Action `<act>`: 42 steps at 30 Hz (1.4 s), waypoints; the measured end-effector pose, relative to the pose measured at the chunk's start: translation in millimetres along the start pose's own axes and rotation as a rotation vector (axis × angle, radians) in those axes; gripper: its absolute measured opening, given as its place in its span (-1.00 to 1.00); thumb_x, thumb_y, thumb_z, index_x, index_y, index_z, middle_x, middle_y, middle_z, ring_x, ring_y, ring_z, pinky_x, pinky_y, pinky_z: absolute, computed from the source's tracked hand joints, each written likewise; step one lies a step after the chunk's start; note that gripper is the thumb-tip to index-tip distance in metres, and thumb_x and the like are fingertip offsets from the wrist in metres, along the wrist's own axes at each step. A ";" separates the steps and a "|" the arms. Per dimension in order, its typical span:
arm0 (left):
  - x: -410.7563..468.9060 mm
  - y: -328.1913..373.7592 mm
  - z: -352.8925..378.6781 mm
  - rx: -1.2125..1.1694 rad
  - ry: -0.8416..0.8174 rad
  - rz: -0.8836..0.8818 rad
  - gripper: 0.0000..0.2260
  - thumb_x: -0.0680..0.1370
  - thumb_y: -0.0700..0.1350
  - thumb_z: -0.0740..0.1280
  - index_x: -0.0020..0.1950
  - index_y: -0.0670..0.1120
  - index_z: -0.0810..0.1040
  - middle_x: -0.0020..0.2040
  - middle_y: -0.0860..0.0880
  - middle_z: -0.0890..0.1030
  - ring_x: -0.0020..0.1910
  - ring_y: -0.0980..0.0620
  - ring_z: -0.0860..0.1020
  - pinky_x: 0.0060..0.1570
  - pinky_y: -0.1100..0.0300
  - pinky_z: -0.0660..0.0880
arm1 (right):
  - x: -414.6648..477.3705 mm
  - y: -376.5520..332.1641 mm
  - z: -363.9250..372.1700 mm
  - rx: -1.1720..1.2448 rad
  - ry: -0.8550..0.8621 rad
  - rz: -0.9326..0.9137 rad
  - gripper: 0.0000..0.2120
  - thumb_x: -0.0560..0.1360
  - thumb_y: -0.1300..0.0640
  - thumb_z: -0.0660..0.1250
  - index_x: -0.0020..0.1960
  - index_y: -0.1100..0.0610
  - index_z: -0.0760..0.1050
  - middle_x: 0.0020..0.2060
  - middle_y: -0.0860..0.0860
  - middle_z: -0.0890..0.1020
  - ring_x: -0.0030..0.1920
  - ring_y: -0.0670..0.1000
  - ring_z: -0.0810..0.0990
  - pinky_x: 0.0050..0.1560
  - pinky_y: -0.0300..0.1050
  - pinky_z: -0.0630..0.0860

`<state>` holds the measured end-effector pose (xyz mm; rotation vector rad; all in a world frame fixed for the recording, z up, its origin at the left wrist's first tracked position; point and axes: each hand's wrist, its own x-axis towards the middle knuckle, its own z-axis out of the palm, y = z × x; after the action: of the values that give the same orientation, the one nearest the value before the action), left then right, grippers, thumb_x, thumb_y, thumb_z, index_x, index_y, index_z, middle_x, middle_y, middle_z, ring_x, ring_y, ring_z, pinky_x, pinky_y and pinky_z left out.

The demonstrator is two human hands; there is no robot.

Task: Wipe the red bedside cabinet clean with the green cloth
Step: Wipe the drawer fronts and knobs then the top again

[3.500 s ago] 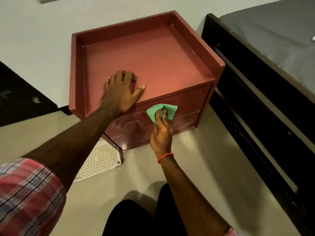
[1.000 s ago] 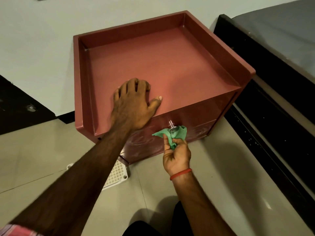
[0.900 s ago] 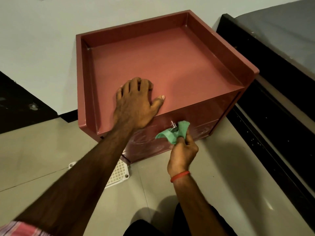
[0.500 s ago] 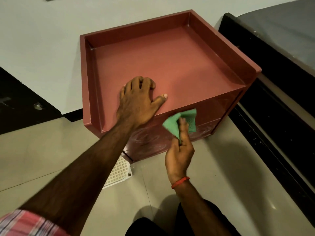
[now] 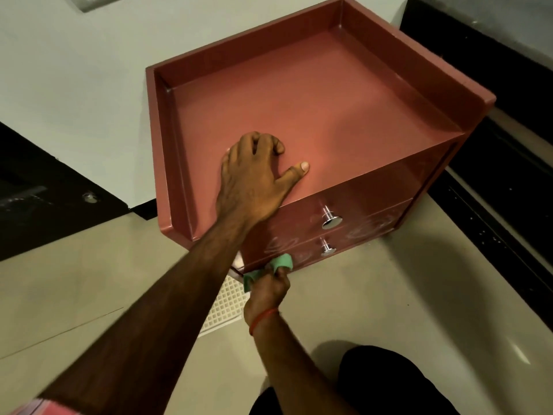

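The red bedside cabinet (image 5: 329,94) stands on the floor against the wall, its top ringed by a raised rim on three sides. My left hand (image 5: 254,178) lies palm down on the front part of the top, fingers spread. Below it, my right hand (image 5: 266,290) grips the bunched green cloth (image 5: 279,262) and presses it against the lower left corner of the cabinet front. Two chrome knobs (image 5: 330,221) on the drawer fronts are uncovered. Pale swirl smears show on the front.
A black bed frame (image 5: 508,181) with a grey mattress runs along the right, close to the cabinet. A white perforated plate (image 5: 224,304) lies on the floor under the cabinet's left front corner. A dark panel (image 5: 45,190) is at the left.
My right hand has carried the cloth down and to the left, from the upper drawer knob to the cabinet front's bottom left corner. Both knobs now show. My left hand stays on top.
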<state>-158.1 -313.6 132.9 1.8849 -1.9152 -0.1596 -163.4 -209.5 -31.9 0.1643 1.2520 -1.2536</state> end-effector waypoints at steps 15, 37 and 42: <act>-1.7 1.2 0.1 -0.007 0.014 0.013 -0.54 0.55 0.37 0.25 0.22 0.04 0.47 0.22 0.02 0.46 0.28 -0.04 0.44 0.40 -0.22 0.35 | -29.8 -12.8 -26.5 -0.619 -0.354 -1.109 -0.45 0.47 0.51 0.17 0.42 0.23 0.25 0.43 0.22 0.32 0.48 -0.14 0.26 0.36 -0.32 0.33; -2.6 0.9 -2.4 -0.019 -0.010 0.020 -0.48 0.51 0.41 0.24 0.21 0.01 0.49 0.21 -0.03 0.49 0.22 -0.11 0.47 0.33 -0.21 0.41 | -100.3 -116.9 12.1 -0.553 -0.260 -1.017 -0.53 0.56 0.33 0.15 0.46 0.12 0.33 0.38 -0.15 0.43 0.39 -0.28 0.35 0.37 -0.30 0.34; -1.8 2.4 -1.3 -0.012 0.010 -0.008 -0.53 0.51 0.37 0.25 0.19 0.04 0.48 0.22 -0.03 0.49 0.26 -0.12 0.46 0.38 -0.19 0.37 | -35.2 -166.0 -41.7 -0.780 -0.145 -1.503 -0.62 0.55 0.30 0.12 0.35 0.25 0.44 0.28 0.14 0.55 0.29 0.05 0.53 0.32 -0.13 0.46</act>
<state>-159.9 -311.4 134.5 1.8821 -1.8962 -0.1640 -309.3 -224.1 63.2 -1.6671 1.6348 -1.7492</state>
